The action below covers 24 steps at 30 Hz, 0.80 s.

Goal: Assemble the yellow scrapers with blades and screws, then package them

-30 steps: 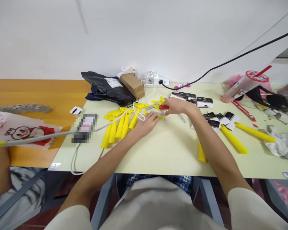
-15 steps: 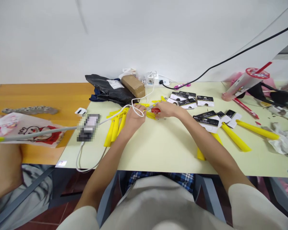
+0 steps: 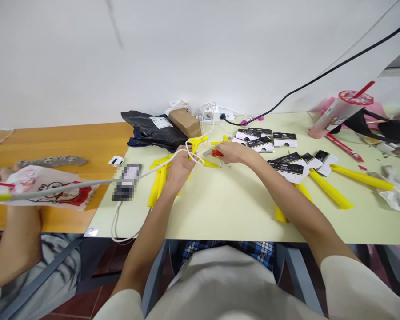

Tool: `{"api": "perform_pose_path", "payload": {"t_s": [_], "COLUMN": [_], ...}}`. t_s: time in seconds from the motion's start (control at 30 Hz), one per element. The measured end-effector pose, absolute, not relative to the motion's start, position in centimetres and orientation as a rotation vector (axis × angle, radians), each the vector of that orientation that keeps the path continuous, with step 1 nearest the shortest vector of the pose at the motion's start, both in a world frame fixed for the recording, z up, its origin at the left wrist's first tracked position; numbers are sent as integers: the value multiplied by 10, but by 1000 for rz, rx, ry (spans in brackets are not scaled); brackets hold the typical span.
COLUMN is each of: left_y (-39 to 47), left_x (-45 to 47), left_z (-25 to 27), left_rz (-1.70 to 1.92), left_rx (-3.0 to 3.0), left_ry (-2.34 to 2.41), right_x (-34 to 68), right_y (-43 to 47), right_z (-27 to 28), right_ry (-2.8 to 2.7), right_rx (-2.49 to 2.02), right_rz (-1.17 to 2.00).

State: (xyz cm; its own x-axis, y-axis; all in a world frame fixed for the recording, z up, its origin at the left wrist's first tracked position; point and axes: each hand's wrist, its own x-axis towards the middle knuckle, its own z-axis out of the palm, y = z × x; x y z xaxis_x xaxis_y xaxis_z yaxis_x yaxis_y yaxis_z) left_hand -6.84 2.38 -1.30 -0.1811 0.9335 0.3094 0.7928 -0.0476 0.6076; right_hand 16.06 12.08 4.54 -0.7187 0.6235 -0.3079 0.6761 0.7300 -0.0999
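Note:
My left hand (image 3: 182, 165) is closed around a yellow plastic handle with a forked, Y-shaped head (image 3: 197, 142). The head sticks up past my fingers, and a loop of white cable crosses in front of it. My right hand (image 3: 234, 152) grips a red utility knife (image 3: 217, 153), with its grey metal end pointing left toward the yellow piece. Between and behind the hands lie more yellow plastic pieces (image 3: 210, 163). Several yellow handles (image 3: 156, 186) rest beside my left wrist. Fingers partly hide the knife.
Black-and-white cards (image 3: 285, 139) and yellow handles (image 3: 331, 191) lie to the right, with a lidded cup (image 3: 336, 111) behind. A black plastic bag (image 3: 150, 129), brown box (image 3: 186, 123) and power strip (image 3: 227, 114) line the wall. A phone (image 3: 126, 182) lies left; another person's arm (image 3: 18, 240) is beyond.
My left hand has drawn slightly left, lifting the forked yellow head away from the knife. My right hand stays near the same place with the knife. The whole view has shifted a little.

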Motion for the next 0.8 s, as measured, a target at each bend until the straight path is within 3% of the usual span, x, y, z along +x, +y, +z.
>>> {"api": "perform_pose_path", "payload": {"t_s": [0.1,0.3,0.8], "left_y": [22,8,2], "left_x": [-53,-8,7], "left_z": [-11,-22,-37], "left_rz": [1252,1287,1296], "left_rx": [1555,828,606], "left_ry": [1702,1027,921], "right_x": [164,177,209], "right_y": [120,127,139], "right_z": [54,65,90], "right_ry": [2661,2641,2704], "right_rx": [1061,1127,1258], "right_rz": [-281,-253,-502]}}
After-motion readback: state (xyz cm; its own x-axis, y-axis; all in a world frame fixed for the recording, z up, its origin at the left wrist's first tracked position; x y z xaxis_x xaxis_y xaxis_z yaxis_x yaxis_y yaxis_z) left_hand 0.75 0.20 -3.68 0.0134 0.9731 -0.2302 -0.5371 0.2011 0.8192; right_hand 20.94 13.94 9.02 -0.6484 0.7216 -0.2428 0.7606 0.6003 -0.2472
